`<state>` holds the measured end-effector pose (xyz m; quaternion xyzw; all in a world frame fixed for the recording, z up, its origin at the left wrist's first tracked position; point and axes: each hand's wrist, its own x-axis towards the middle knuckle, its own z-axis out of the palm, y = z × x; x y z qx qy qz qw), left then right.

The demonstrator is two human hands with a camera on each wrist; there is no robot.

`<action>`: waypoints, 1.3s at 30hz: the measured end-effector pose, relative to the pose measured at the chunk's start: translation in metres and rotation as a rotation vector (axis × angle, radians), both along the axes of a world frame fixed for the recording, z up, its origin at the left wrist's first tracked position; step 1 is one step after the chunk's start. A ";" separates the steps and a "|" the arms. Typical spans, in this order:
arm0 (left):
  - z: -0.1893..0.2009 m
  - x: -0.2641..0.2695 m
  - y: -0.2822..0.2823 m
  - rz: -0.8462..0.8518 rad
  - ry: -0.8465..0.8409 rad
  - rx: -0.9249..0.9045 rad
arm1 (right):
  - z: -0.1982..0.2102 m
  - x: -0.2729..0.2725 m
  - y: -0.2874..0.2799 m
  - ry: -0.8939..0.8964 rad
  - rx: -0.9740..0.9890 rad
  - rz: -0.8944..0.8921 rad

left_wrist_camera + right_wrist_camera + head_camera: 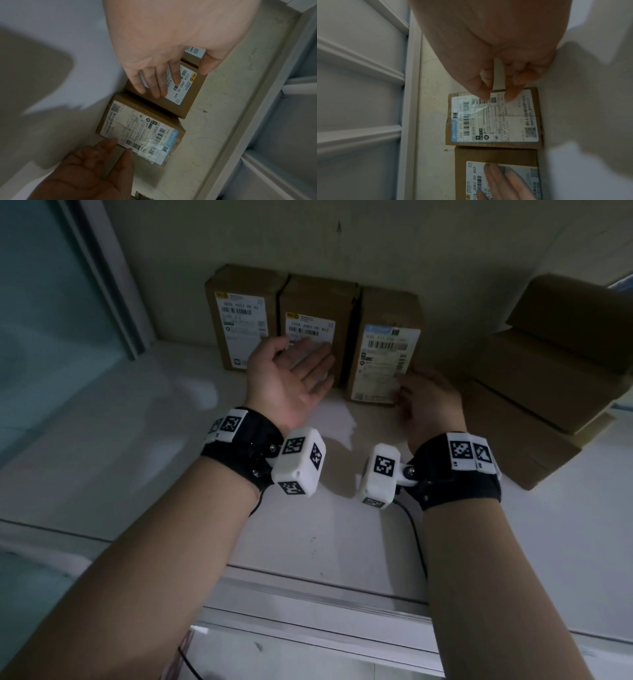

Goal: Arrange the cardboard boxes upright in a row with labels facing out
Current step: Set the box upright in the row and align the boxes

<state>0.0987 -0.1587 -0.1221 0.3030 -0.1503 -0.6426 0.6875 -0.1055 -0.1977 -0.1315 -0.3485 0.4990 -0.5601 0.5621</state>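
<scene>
Three brown cardboard boxes stand upright in a row against the wall, white labels facing me: the left box [239, 316], the middle box [317, 313] and the right box [385, 350]. My left hand [301, 368] is in front of the middle box [187, 97], palm turned up and fingers straight over its label; I cannot tell if they touch it. My right hand [421, 402] is blurred at the right box's lower right corner. Its loosely bent fingertips [510, 94] sit at the edge of that box's label [494, 119], gripping nothing.
A stack of flat brown cardboard boxes [541, 378] lies on the white ledge [154, 446] just right of the row. A window frame [113, 285] runs down at the left. A black cable [416, 529] trails from my right wrist.
</scene>
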 end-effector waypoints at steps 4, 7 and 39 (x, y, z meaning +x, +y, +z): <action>-0.002 -0.005 0.003 0.013 0.020 -0.024 | -0.003 0.000 0.005 -0.133 0.045 0.014; -0.003 -0.007 0.004 0.028 0.027 -0.033 | -0.004 0.002 0.011 -0.205 0.045 -0.015; -0.008 -0.009 -0.001 0.010 0.042 -0.028 | -0.006 0.007 0.014 -0.064 -0.011 0.055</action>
